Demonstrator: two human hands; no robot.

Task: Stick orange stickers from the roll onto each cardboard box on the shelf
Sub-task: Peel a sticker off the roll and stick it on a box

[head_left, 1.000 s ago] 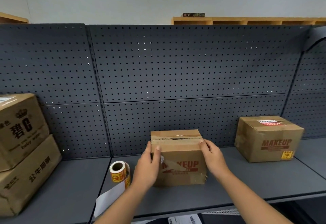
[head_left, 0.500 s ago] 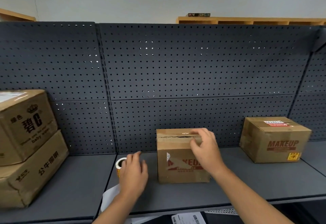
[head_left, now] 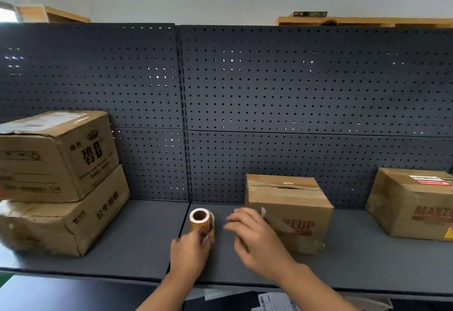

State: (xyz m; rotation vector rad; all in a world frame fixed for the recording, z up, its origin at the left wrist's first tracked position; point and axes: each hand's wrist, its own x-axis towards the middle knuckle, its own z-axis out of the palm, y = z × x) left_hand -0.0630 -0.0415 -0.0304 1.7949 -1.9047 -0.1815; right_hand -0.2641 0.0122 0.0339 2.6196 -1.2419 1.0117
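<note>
The orange sticker roll (head_left: 199,222) stands on end on the grey shelf (head_left: 137,249), left of the middle cardboard box (head_left: 297,209). My left hand (head_left: 190,252) holds the roll from the front, fingers curled round its lower part. My right hand (head_left: 255,237) hovers just right of the roll with fingers spread and blurred, in front of the middle box's left edge. A second box marked MAKEUP (head_left: 414,205) sits at the right with an orange sticker (head_left: 449,233) at its lower corner. Two stacked boxes (head_left: 58,158) sit at the left.
A dark pegboard wall (head_left: 269,90) closes the back of the shelf. Printed papers (head_left: 277,302) lie below the shelf's front edge. Bare shelf shows between the left stack and the roll, and between the two MAKEUP boxes.
My right hand left the top of the middle box and came down left toward the roll. My left hand closed on the roll. The view swung left.
</note>
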